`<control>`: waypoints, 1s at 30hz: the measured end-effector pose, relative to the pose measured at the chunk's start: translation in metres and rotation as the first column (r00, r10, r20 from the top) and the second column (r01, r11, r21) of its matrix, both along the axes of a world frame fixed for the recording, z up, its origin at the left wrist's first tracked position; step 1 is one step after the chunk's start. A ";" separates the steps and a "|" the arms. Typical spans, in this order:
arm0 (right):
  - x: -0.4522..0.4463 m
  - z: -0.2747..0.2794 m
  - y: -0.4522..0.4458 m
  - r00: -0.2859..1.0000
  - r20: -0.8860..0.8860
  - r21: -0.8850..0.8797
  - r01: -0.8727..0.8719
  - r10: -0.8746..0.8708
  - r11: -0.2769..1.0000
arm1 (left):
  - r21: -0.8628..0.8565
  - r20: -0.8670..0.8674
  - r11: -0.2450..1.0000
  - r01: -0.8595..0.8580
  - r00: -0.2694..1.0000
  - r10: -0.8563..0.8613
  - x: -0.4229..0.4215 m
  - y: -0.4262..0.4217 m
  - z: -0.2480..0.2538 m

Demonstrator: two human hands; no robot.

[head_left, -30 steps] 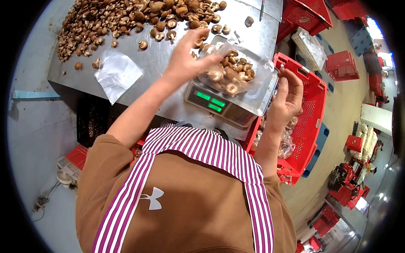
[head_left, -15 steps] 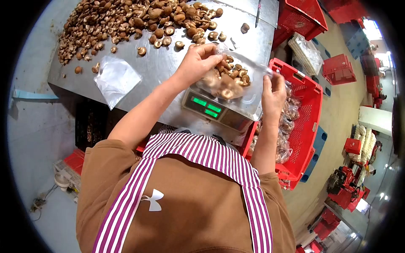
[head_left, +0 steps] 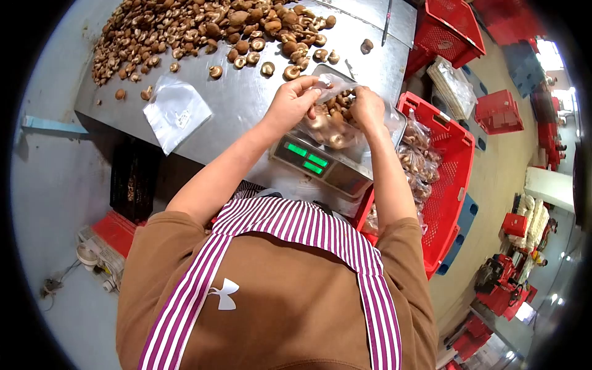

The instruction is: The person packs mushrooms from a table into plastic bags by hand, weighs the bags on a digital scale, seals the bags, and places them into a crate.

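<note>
A clear plastic bag of mushrooms (head_left: 333, 126) rests on the tray of a digital scale (head_left: 320, 163) with lit green displays. My left hand (head_left: 293, 103) pinches the bag's edge on its left side. On the other side, my right hand (head_left: 368, 110) is closed at the bag's upper right, its fingertips partly hidden. Brown mushroom caps show through the opening between the hands. Beyond them a large heap of loose mushrooms (head_left: 203, 31) covers the back of the metal table (head_left: 234, 92).
Flat empty plastic bags (head_left: 177, 114) lie on the table to the left. At the right stands a red crate (head_left: 453, 185) with several filled mushroom bags (head_left: 419, 157). Another red crate (head_left: 441, 37) is farther back. A dark pen-like rod (head_left: 387, 23) lies near the table's far right edge.
My right hand has moved left and inward, from the stretched right edge of the bag to its opening. My left hand still holds its side. The view has shifted slightly.
</note>
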State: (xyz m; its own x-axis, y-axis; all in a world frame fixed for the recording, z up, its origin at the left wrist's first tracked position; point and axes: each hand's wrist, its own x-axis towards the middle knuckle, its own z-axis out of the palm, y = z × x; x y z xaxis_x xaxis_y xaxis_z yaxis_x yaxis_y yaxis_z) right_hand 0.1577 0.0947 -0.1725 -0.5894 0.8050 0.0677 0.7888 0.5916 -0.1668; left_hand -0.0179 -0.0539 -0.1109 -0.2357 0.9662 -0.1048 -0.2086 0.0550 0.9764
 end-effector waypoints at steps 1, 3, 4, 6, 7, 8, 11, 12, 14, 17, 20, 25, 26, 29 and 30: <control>0.001 0.005 0.000 1.000 0.004 -0.003 -0.010 0.010 1.000 | -0.003 0.004 1.000 -0.010 1.000 0.010 -0.001 -0.001 -0.004; 0.004 0.017 0.000 1.000 -0.019 -0.071 -0.011 0.009 0.997 | 0.003 0.060 1.000 -0.014 0.998 0.014 -0.004 -0.001 -0.011; 0.003 0.034 -0.005 0.998 -0.055 -0.033 -0.021 0.019 0.999 | 0.009 0.056 1.000 -0.024 0.998 0.024 -0.005 -0.003 -0.006; 0.002 0.059 0.003 0.999 -0.043 -0.266 -0.022 0.011 0.964 | 0.020 0.042 0.999 -0.028 0.999 0.027 -0.010 -0.004 -0.002; -0.001 0.072 0.008 0.999 -0.044 -0.410 -0.004 -0.015 0.912 | 0.032 0.027 0.999 -0.014 1.000 0.013 -0.011 -0.005 -0.002; -0.010 0.090 0.011 0.950 -0.279 -0.623 -0.069 -0.139 0.779 | 0.053 0.059 0.998 -0.032 0.998 0.029 -0.011 -0.004 -0.005; -0.030 0.140 0.011 0.578 -0.804 -0.448 -0.437 -0.137 0.780 | 0.036 -0.017 0.999 -0.010 1.000 0.010 -0.006 0.000 -0.008; -0.030 0.147 0.008 0.582 -0.811 -0.331 -0.380 -0.055 0.864 | 0.015 -0.029 1.000 -0.021 0.999 0.022 -0.004 0.000 -0.006; -0.018 0.158 0.001 0.710 -0.700 -0.130 -0.226 0.072 0.965 | 0.016 -0.042 1.000 -0.002 0.999 0.003 -0.003 0.000 -0.002; 0.021 0.144 -0.022 0.915 -0.401 0.206 0.049 0.039 0.977 | 0.034 -0.057 0.999 0.008 0.998 -0.007 -0.007 -0.001 -0.004; 0.070 0.113 -0.040 0.917 -0.263 -0.038 0.301 -0.300 0.953 | 0.024 -0.046 0.999 0.021 0.999 -0.020 -0.012 -0.004 0.001; 0.110 0.083 -0.048 0.790 -0.242 -0.651 0.298 -0.563 0.698 | 0.024 -0.009 0.994 0.103 0.995 -0.102 -0.004 0.008 0.019; 0.103 0.094 -0.051 0.669 -0.535 -0.690 0.006 -0.516 0.724 | 0.053 0.056 0.991 0.119 0.991 -0.122 0.001 0.008 0.038; 0.070 0.141 -0.074 0.306 -0.855 -0.506 -0.318 -0.418 0.802 | 0.208 0.108 0.975 0.082 0.989 -0.106 0.015 0.005 0.079; 0.064 0.150 -0.078 0.342 -0.858 -0.484 -0.293 -0.382 0.825 | 0.261 0.124 0.961 0.093 0.984 -0.129 0.017 0.006 0.086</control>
